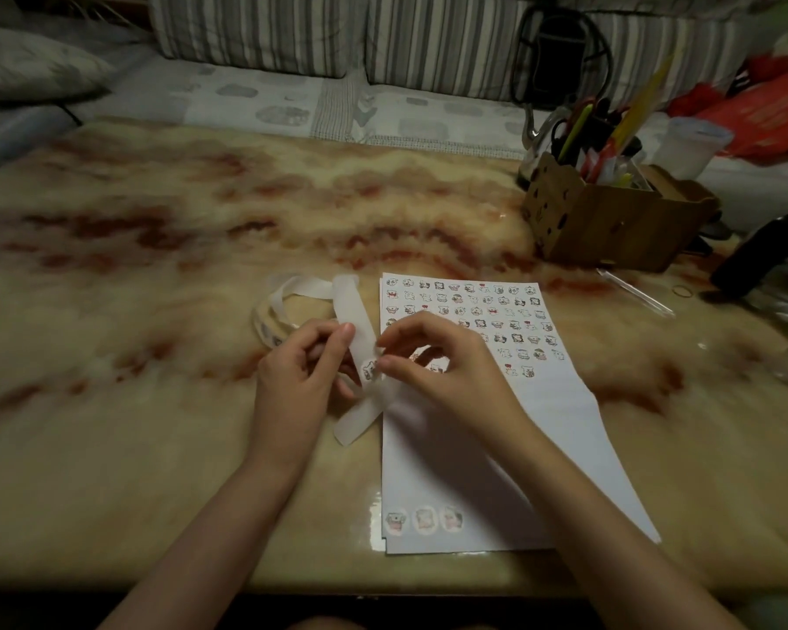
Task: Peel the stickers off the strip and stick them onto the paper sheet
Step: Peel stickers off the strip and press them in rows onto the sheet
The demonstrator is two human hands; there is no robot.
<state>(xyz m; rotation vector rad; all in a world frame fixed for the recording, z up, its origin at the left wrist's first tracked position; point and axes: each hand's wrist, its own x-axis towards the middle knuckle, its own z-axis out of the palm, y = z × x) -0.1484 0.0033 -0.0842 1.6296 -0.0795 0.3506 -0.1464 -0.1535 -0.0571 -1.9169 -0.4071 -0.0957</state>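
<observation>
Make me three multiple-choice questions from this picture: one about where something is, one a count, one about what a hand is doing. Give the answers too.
1. Where does the cardboard box of pens stand?
A) on the paper sheet
B) beyond the sheet, to the far right
C) left of the strip

2. How many round stickers sit at the sheet's near left corner?
A) one
B) three
C) six

3. What is the right hand doing?
A) lying flat on the table
B) curled into an empty fist
C) pinching a sticker on the strip

Answers: 1 B, the box sits on the table past the sheet's far right corner. 2 B, three lie in a row. 3 C, thumb and finger close on the sticker while the left hand holds the strip.
</observation>
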